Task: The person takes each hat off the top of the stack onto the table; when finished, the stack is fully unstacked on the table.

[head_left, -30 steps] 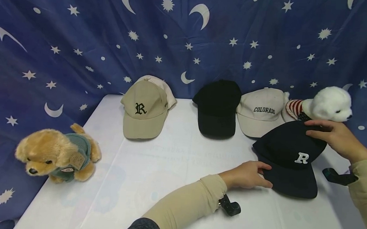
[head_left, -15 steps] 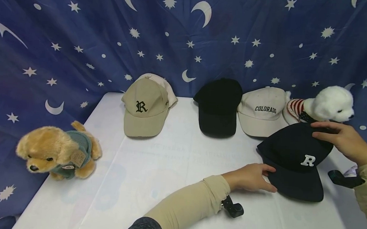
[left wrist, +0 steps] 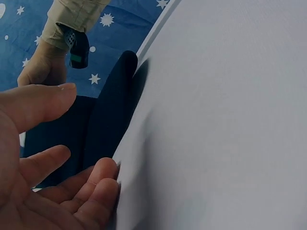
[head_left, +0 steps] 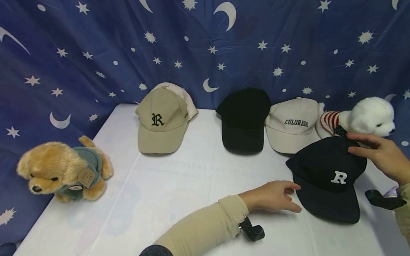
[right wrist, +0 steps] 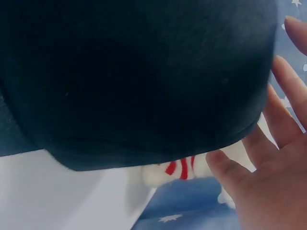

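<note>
A navy baseball cap [head_left: 326, 179] with a white letter R sits on the right of the white table, brim toward me. My left hand [head_left: 270, 195] is just left of its brim, with a narrow gap between. In the left wrist view the left hand's fingers [left wrist: 103, 191] are loosely bent and hold nothing. My right hand [head_left: 386, 155] is at the back right of the crown. In the right wrist view the right hand's fingers [right wrist: 283, 115] are spread along the cap's edge, fairly straight; whether they press on it I cannot tell.
Behind the navy cap are a beige COLORADO cap [head_left: 291, 124], a black cap [head_left: 244, 122] and a white plush dog [head_left: 372, 116]. A khaki cap [head_left: 162, 120] overlaps a paler cap [head_left: 190, 106] at the back left. A golden plush dog [head_left: 65, 171] stands front left.
My left hand has drawn back leftward from the brim it touched. Since half a second ago the navy cap has shifted slightly left, while my right hand has hardly moved.
</note>
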The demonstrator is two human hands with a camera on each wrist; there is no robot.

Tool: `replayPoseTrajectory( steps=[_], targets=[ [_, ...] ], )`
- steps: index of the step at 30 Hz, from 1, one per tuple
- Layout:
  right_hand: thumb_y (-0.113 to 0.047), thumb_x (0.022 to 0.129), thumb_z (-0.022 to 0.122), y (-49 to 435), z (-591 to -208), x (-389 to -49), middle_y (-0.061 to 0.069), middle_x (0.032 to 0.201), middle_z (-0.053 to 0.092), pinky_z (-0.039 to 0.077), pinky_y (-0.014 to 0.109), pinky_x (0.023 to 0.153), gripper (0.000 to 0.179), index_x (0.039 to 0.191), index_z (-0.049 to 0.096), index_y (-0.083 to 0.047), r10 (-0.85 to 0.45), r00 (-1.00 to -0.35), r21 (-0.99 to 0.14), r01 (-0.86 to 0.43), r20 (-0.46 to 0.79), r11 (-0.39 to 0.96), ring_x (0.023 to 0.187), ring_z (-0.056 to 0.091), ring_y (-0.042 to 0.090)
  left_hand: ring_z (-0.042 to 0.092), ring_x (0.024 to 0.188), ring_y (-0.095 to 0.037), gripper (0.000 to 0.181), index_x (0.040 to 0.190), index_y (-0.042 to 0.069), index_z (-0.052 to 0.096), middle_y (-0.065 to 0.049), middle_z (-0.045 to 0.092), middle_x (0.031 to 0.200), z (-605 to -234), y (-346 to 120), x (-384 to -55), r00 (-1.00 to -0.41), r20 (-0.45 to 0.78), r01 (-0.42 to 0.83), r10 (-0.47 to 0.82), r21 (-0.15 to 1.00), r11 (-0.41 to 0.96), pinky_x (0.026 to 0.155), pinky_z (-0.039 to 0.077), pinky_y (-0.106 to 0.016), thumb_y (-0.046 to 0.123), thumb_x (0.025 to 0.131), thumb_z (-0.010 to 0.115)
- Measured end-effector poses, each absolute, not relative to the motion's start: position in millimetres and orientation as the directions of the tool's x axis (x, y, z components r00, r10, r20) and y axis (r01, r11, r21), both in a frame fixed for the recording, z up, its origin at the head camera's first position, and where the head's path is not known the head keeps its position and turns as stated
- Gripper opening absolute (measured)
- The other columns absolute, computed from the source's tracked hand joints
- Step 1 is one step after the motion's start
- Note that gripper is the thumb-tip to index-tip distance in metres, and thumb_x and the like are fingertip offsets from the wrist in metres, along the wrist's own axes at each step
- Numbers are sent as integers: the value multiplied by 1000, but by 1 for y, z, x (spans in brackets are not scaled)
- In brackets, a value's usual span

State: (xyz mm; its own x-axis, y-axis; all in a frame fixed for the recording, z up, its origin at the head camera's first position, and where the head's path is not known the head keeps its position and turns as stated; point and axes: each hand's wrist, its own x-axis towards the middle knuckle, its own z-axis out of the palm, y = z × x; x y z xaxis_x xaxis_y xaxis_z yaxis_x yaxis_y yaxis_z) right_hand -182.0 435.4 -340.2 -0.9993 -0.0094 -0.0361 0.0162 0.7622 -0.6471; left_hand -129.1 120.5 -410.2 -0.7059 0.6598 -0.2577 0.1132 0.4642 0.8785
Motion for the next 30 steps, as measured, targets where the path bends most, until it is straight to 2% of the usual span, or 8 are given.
replayPoseTrajectory(
  steps=[3,7,9,14,18,22,25,30],
  targets=[
    [-37,99,65,432,-337,-181,34,148,34,24,70,105,64,142,46,5,3,-1000,-630,11,-14,776,135,27,55,59,92,8,56,137,25,61,15,62,127,-409,109,-131,-710,-242,97,661,896,433,83,44,-13,22,84,79],
    [-37,97,67,428,-333,-178,-2,144,46,36,48,102,61,142,49,0,17,-1000,-617,-2,24,787,134,36,37,59,99,5,56,137,24,61,13,61,130,-404,89,-134,-723,-219,60,655,925,375,82,47,-15,20,85,79],
    [-36,98,67,425,-330,-178,-5,145,45,31,46,109,62,145,48,-1,3,-999,-626,-20,35,780,141,31,32,59,103,3,56,138,23,61,11,60,132,-402,79,-138,-734,-204,52,648,934,352,83,48,-17,21,85,79],
    [-29,100,64,411,-321,-179,32,153,31,8,70,111,64,149,40,5,-51,-997,-646,-71,50,760,144,14,51,59,111,-1,57,140,19,60,6,59,137,-398,55,-149,-763,-164,70,625,941,332,86,48,-18,21,86,79],
    [-25,99,66,400,-319,-179,22,153,35,12,65,113,61,148,43,2,-84,-994,-651,-113,77,751,146,21,41,58,114,-3,58,141,18,58,1,58,138,-395,39,-154,-781,-148,83,607,939,335,89,48,-19,22,87,78],
    [-19,98,68,392,-319,-178,1,146,42,21,32,118,58,147,46,0,-115,-987,-660,-159,109,734,137,33,5,57,119,-8,59,143,17,56,-4,56,141,-390,25,-157,-790,-131,86,599,944,319,92,47,-20,22,88,77],
    [-10,96,69,385,-318,-179,-9,137,49,31,8,101,54,145,50,-2,-150,-976,-688,-217,157,692,119,42,-11,57,124,-15,59,144,14,54,-7,54,144,-387,16,-158,-792,-111,95,600,949,301,94,46,-20,21,90,75],
    [11,88,68,372,-315,-182,-14,124,61,43,6,85,49,134,61,-5,-235,-934,-751,-357,270,556,107,56,-8,56,126,-20,58,144,13,54,-9,53,145,-384,4,-161,-803,-83,112,590,951,287,96,46,-22,20,90,75]
  ],
)
